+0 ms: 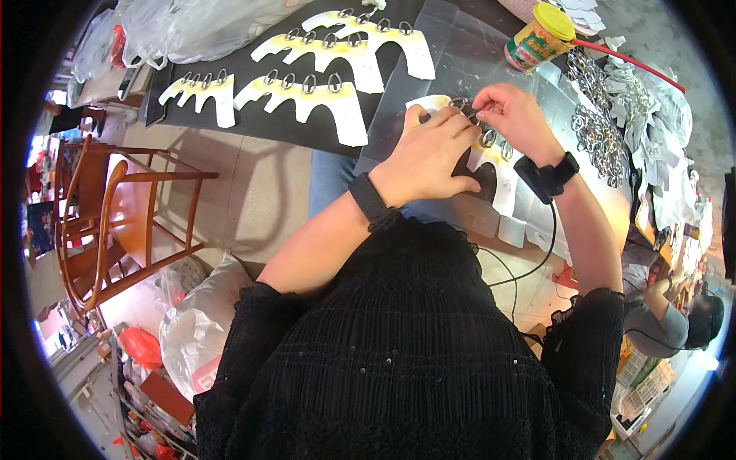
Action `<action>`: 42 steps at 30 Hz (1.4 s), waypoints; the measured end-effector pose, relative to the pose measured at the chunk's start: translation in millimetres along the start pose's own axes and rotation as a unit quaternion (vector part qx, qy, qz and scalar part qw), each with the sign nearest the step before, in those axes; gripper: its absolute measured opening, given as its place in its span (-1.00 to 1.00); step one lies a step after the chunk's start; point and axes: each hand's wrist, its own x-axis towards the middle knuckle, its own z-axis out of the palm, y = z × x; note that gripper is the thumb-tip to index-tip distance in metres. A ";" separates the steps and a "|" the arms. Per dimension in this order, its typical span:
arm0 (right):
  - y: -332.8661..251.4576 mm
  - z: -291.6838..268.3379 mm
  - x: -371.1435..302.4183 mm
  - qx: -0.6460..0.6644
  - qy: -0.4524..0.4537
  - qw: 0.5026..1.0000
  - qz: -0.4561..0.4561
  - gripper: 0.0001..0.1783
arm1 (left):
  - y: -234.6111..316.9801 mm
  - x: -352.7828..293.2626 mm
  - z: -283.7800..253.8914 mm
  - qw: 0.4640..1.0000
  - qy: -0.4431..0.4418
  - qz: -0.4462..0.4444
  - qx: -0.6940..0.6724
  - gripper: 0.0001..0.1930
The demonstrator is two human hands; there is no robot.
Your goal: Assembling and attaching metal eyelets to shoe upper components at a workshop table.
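Observation:
A white arch-cut piece [504, 184] with yellowish stains and metal rings lies at the table edge in front of me. My left hand [433, 153] is over it, fingers curled onto its upper part and thumb stuck out to the right. My right hand [515, 115] pinches at a dark-and-silver metal ring [460, 104] by the left fingertips; the fingers partly hide this ring. Two more rings stand on the piece below my right hand. Similar white pieces [349, 119] with upright rings lie to the left, some overlapping.
A heap of loose metal rings [599, 142] lies right of my hands, beside white scraps [652, 115]. A yellow-lidded tub [539, 37] stands at the back with a red rod near it. Plastic bags [192, 27] are at the back left, a wooden chair [138, 207] at left. Another person [667, 326] sits at right.

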 end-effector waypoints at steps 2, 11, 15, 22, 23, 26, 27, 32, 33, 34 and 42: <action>-1.5 4.1 -3.6 -0.011 0.011 0.999 -0.028 -0.78 | 1.1 1.1 -0.9 1.000 -0.004 -0.001 0.000 -0.41; -5.4 8.7 -4.6 -0.038 -0.008 0.997 -0.064 -0.70 | 0.3 0.5 -0.5 1.000 -0.018 -0.008 0.003 -0.38; -2.5 9.0 -5.5 -0.052 -0.004 0.996 -0.075 -0.68 | 0.7 0.3 -2.1 0.999 -0.031 -0.008 0.008 -0.33; 2.0 12.1 -5.5 -0.056 0.008 0.992 -0.113 -0.66 | 0.8 0.0 -3.3 0.999 -0.038 -0.013 0.004 -0.32; 2.0 12.0 -5.5 -0.063 0.007 0.992 -0.110 -0.65 | 0.7 0.0 -3.2 0.999 -0.042 -0.013 0.006 -0.31; 3.0 12.3 -5.1 -0.072 0.007 0.991 -0.112 -0.65 | 0.7 -0.1 -3.3 0.999 -0.045 -0.013 0.007 -0.30; 3.3 12.7 -5.1 -0.073 0.008 0.991 -0.115 -0.65 | 0.7 -0.5 -3.2 0.999 -0.045 -0.013 0.006 -0.30; 1.3 13.9 -5.3 -0.089 0.013 0.990 -0.106 -0.66 | 0.0 -1.4 -2.7 0.999 -0.042 -0.010 0.000 -0.28; 0.6 13.9 -5.3 -0.096 0.016 0.990 -0.103 -0.67 | 0.0 -1.3 -3.1 0.999 -0.042 -0.009 -0.003 -0.27; -0.3 13.5 -5.3 -0.097 0.016 0.990 -0.104 -0.67 | 0.0 -1.4 -3.3 0.999 -0.042 -0.009 -0.003 -0.27; -6.0 12.0 -6.0 -0.081 0.001 0.994 -0.077 -0.68 | 0.3 -4.3 -4.0 0.999 -0.043 -0.017 -0.010 -0.22</action>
